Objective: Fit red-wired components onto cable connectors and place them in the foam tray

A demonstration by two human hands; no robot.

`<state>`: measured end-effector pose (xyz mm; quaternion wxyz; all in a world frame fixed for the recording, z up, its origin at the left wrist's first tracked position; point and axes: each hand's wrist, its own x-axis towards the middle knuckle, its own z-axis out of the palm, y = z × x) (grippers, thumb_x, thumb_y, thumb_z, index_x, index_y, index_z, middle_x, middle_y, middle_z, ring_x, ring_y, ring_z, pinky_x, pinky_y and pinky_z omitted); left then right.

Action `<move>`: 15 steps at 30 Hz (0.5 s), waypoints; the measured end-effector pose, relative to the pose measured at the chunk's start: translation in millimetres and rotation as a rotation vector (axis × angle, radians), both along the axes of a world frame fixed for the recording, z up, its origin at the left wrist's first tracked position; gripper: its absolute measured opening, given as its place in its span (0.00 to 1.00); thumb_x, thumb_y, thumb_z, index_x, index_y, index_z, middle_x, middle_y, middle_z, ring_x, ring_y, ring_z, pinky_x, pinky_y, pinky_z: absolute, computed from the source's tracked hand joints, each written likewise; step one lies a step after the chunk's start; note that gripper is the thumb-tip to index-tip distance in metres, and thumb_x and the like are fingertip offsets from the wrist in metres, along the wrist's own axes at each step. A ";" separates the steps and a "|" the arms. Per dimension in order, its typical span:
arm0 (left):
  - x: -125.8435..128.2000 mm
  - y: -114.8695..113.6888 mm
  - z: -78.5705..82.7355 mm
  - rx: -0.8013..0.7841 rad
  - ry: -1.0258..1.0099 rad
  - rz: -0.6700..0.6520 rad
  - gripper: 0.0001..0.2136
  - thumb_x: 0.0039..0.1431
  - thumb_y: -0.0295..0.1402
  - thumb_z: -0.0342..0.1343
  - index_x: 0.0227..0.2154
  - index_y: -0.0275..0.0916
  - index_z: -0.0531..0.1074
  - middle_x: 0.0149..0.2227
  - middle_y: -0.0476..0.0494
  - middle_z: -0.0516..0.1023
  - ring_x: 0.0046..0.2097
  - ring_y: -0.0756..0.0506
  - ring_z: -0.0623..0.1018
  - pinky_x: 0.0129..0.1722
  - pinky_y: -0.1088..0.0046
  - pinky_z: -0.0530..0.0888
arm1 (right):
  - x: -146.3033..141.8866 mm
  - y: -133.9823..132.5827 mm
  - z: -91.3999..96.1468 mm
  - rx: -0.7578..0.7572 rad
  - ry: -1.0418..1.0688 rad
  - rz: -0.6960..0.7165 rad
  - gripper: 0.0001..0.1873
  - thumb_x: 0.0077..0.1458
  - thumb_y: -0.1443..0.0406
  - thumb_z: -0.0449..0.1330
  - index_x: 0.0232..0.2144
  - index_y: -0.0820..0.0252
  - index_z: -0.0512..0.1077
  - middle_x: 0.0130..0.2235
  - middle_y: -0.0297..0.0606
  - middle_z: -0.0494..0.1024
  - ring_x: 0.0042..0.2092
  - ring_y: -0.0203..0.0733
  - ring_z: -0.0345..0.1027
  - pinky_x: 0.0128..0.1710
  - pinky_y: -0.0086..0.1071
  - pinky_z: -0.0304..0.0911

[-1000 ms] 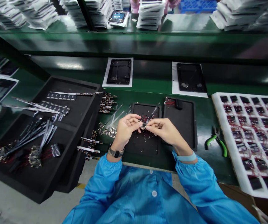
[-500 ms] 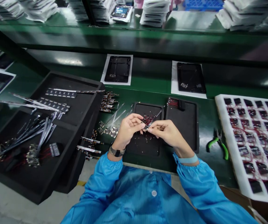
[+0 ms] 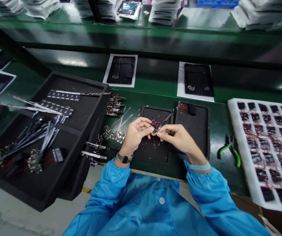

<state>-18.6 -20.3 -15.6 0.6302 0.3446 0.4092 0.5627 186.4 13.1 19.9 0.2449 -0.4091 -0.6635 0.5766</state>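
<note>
The small circuit board [image 3: 154, 131] sits between the fingertips of 2 hands, raised over the near-left black tray [image 3: 155, 158] on the bench [image 3: 219, 126]. A thin flat ribbon [image 3: 167, 118], which seems joined to the board, gives the piece its long axis: it slants away from the person and to the right, its far end near the tray's upper right corner. The right hand [image 3: 174, 135] is nearer to that ribbon, which passes just beyond its fingers; the left hand [image 3: 139, 132] is at the board's other side.

The left grip is pinched nearly closed, thumb against forefinger, with the board's edge between them. The right grip is also drawn into a tight pinch at the board's right edge; whether it holds the board itself or some finer part on it, I cannot tell. The 2 sets of fingertips are close together.

Below and beyond them, small loose parts [image 3: 157, 124] with red among them are strewn over the tray. To the left, more boards with ribbons [image 3: 119, 136] lie just beside the left hand.
</note>
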 end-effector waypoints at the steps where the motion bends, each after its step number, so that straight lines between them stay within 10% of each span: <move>1: -0.8 0.6 0.8 0.016 0.001 0.037 0.16 0.53 0.34 0.72 0.41 0.36 0.74 0.29 0.48 0.79 0.27 0.51 0.79 0.25 0.77 0.74 | 6.3 2.5 2.5 0.085 -0.016 -0.014 0.14 0.61 0.53 0.67 0.39 0.58 0.82 0.36 0.41 0.83 0.38 0.46 0.75 0.41 0.38 0.69; 4: -6.6 2.6 2.9 0.063 -0.007 0.187 0.16 0.54 0.36 0.71 0.42 0.37 0.73 0.32 0.48 0.78 0.28 0.49 0.80 0.22 0.78 0.73 | 25.3 5.4 6.6 0.323 -0.094 -0.081 0.11 0.62 0.57 0.66 0.43 0.55 0.81 0.47 0.43 0.82 0.50 0.52 0.74 0.54 0.43 0.66; 15: -15.3 3.2 5.0 0.119 -0.050 0.294 0.21 0.54 0.35 0.71 0.47 0.39 0.71 0.36 0.49 0.76 0.28 0.52 0.79 0.22 0.78 0.71 | 5.3 -12.8 -20.0 0.528 -0.496 0.078 0.06 0.63 0.65 0.64 0.44 0.57 0.76 0.33 0.36 0.78 0.37 0.44 0.69 0.43 0.37 0.58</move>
